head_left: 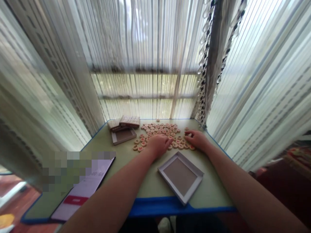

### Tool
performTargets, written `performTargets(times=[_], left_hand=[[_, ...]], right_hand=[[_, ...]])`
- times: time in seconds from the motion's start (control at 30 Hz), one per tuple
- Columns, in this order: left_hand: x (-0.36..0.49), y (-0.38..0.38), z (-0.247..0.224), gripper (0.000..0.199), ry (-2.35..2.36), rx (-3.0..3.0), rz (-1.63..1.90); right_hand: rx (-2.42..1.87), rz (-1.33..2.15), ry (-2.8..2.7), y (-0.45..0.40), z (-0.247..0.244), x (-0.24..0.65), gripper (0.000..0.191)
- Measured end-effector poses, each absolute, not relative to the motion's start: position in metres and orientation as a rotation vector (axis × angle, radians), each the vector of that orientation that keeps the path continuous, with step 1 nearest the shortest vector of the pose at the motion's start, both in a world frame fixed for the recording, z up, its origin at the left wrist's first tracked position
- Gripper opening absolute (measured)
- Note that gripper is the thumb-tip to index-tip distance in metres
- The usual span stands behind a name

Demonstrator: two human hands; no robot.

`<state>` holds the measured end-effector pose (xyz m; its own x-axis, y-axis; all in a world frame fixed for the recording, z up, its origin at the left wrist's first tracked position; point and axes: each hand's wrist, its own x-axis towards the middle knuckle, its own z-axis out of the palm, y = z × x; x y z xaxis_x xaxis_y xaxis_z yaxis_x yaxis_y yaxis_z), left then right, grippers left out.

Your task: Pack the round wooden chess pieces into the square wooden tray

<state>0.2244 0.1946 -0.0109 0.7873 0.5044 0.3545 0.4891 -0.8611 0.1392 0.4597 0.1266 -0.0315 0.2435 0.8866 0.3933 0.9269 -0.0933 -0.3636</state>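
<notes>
Several round wooden pieces with red or dark markings (159,128) lie spread over the back middle of the green table. My left hand (160,144) rests over the front of the spread, its fingers bent towards the right at a piece; what they hold, if anything, is hidden. At the right edge of the pieces is my right hand (195,139), thumb and forefinger apart beside a piece, with nothing visible between them. A shallow open box tray (181,174) lies between my forearms at the table's front edge, turned at an angle.
Another shallow tray (123,136) stands at the back left, with patterned boxes (130,121) stacked behind it. A phone or tablet (82,191) lies at the front left of the green table (213,191). String curtains (150,48) hang around the table.
</notes>
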Motion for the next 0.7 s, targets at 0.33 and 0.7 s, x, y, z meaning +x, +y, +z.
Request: performTargets(times=[0.33,0.7], left_hand=[[0.22,0.191,-0.007,0.051,0.651,2.838,0.706],[0.216,0.167,-0.003,0.033,0.328,2.951,0.491]], right_hand=[[-1.743,-0.24,-1.794,0.099,-0.001,0.425,0.02],[-1.723,-0.293,-1.793,0.101,-0.004,0.427,0.019]])
